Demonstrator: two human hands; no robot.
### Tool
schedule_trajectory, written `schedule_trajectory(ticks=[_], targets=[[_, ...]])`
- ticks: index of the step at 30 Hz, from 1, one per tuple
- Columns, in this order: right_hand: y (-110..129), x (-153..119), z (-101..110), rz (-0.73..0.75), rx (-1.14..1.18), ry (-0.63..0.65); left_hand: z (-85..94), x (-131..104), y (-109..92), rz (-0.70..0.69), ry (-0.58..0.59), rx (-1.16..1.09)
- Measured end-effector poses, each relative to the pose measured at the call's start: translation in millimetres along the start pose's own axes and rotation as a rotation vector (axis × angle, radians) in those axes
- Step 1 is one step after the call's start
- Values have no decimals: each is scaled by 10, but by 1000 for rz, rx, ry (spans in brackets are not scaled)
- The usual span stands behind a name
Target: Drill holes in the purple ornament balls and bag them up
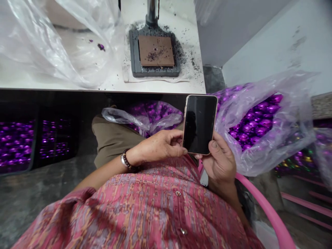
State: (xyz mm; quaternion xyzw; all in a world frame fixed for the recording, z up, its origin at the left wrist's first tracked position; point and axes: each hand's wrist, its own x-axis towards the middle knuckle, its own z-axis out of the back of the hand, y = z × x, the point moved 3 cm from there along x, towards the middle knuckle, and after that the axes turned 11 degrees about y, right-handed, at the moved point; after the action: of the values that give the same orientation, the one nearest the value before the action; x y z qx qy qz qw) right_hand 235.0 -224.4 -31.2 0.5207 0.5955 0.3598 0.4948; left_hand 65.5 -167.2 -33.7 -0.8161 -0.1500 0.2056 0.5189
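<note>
A smartphone with a dark screen and a light-coloured edge is held upright above my lap, just in front of the table's edge. My right hand grips its lower right corner, the thumb lying along the side. At the lower left corner, my left hand has its fingers curled against the phone, thumb at the bottom edge. A bracelet with dark beads circles my left wrist. Some fingertips of both hands are hidden behind the phone.
On the white table stands a drill-press-like base with a brown block and dark shavings. Clear plastic covers the table's left. Bags of shiny purple beads sit right and below; dark crates stand left. A pink chair arm curves right.
</note>
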Motion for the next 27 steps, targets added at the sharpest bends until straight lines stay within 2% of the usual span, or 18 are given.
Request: schedule_trajectory(ticks=[3, 10, 14, 19, 22, 27], targets=[[10, 11, 6, 0, 29, -33, 14, -12, 57, 14, 73, -169], [3, 27, 66, -62, 72, -147, 152, 33, 353, 40, 162, -868], [5, 26, 61, -79, 76, -216, 167, 87, 459, 78, 269, -1041], [25, 23, 49, -33, 89, -218, 157, 116, 472, 79, 327, -1130], [18, 36, 66, -33, 121, -222, 154, 125, 465, 89, 295, -1135], [-35, 94, 56, -109, 268, -163, 182, 136, 484, 118, 49, -1062]])
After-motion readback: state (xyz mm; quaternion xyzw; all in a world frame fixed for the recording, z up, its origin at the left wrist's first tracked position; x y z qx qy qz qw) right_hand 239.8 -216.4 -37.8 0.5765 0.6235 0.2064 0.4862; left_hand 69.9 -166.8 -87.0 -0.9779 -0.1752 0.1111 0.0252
